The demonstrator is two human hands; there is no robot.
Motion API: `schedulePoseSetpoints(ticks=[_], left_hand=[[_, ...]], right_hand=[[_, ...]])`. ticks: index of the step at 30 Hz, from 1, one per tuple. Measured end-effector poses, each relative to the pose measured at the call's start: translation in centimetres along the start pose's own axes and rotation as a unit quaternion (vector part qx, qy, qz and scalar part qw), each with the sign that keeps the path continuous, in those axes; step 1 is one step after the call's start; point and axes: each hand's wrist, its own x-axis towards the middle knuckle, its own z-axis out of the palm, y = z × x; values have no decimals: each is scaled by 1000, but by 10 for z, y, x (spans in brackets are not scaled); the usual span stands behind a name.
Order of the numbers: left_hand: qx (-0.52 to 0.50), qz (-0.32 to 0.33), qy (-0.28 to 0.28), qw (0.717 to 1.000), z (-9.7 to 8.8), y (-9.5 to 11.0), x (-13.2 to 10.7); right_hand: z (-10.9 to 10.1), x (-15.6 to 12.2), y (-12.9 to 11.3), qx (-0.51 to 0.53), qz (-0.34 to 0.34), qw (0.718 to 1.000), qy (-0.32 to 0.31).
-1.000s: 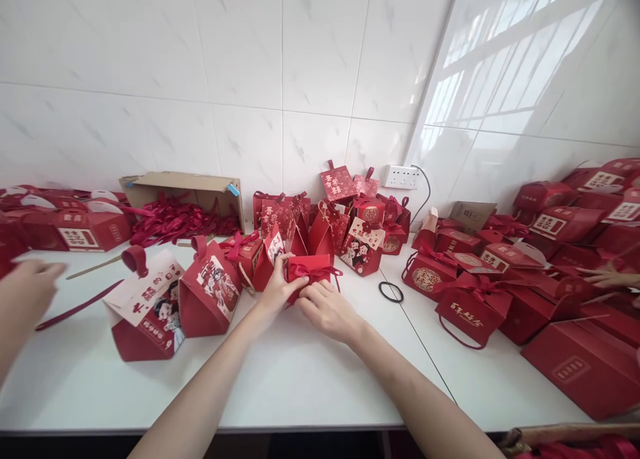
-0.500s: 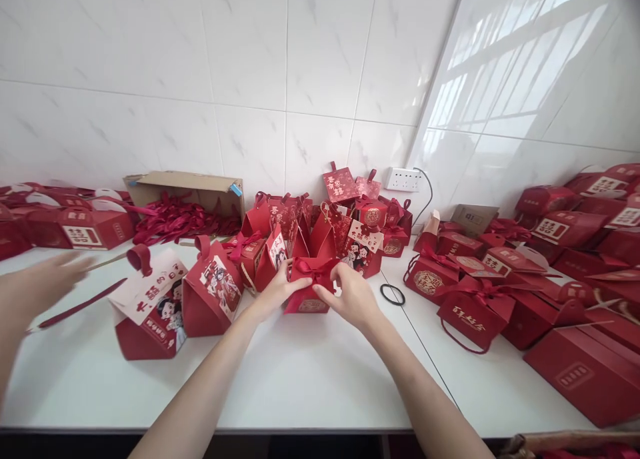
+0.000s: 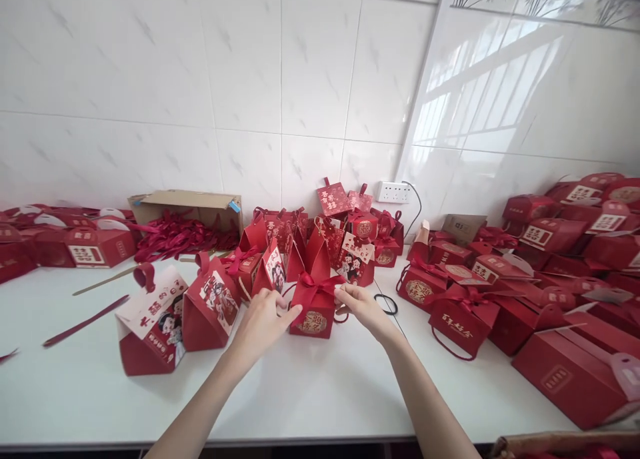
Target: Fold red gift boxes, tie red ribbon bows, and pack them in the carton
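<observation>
A small red gift box [image 3: 311, 322] with a gold round emblem stands upright on the white table, with a red ribbon bow [image 3: 314, 286] across its top. My right hand [image 3: 361, 307] pinches the bow's right end between thumb and fingers. Close against the box's left side is my left hand [image 3: 265, 318], its thumb stretched toward the front corner and its fingers loosely curled, apart from the thumb. A dark red cord handle shows at both sides of the box. Just behind it rise taller pointed red boxes [image 3: 317, 252].
Two pointed gift boxes [image 3: 150, 329] stand to the left, beside a loose ribbon strip [image 3: 85, 322]. A cardboard carton [image 3: 187, 198] holds red ribbons. Many red boxes [image 3: 565, 372] are piled at right. A black ring [image 3: 386, 304] and power strip [image 3: 394, 192] are near the middle.
My hands have moved apart from the bow's middle, the right drawing its end outward. Another person's hand and arm at the left have left the view. The camera has tilted up.
</observation>
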Motion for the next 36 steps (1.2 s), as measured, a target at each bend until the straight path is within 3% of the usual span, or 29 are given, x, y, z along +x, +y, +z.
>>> schedulePoseSetpoints(ticks=[4, 8, 11, 15, 17, 20, 24, 26, 28, 30, 36], left_hand=[[4, 19, -92, 996, -12, 5, -2], [-20, -46, -123, 991, -18, 4, -1], [-9, -75, -152, 986, -8, 8, -7], [-157, -73, -216, 961, 10, 21, -19], [-242, -61, -220, 943, 8, 25, -20], [-311, -51, -178, 932, -18, 21, -15], [-385, -53, -46, 920, -77, 9, 2], [-418, -53, -6, 907, -100, 11, 10], [-464, -38, -27, 885, -111, 25, 15], [-496, -21, -77, 865, -110, 46, 18], [-455, 56, -207, 864, -81, 111, 19]], right_hand=[[1, -3, -4, 13, 8, 1000, 14], [-7, -5, -8, 25, 11, 998, 63], [-5, -8, -13, 30, 9, 998, 63], [11, -13, -19, 36, 20, 998, 51], [12, -16, -21, 43, 25, 997, 56], [-5, -22, -26, 70, 19, 991, 108], [-48, -33, -41, 132, -31, 960, 246], [-59, -37, -53, 160, -54, 946, 276], [-56, -39, -68, 183, -74, 944, 263], [-43, -38, -85, 180, -99, 951, 229], [2, -35, -132, 30, -164, 981, 102]])
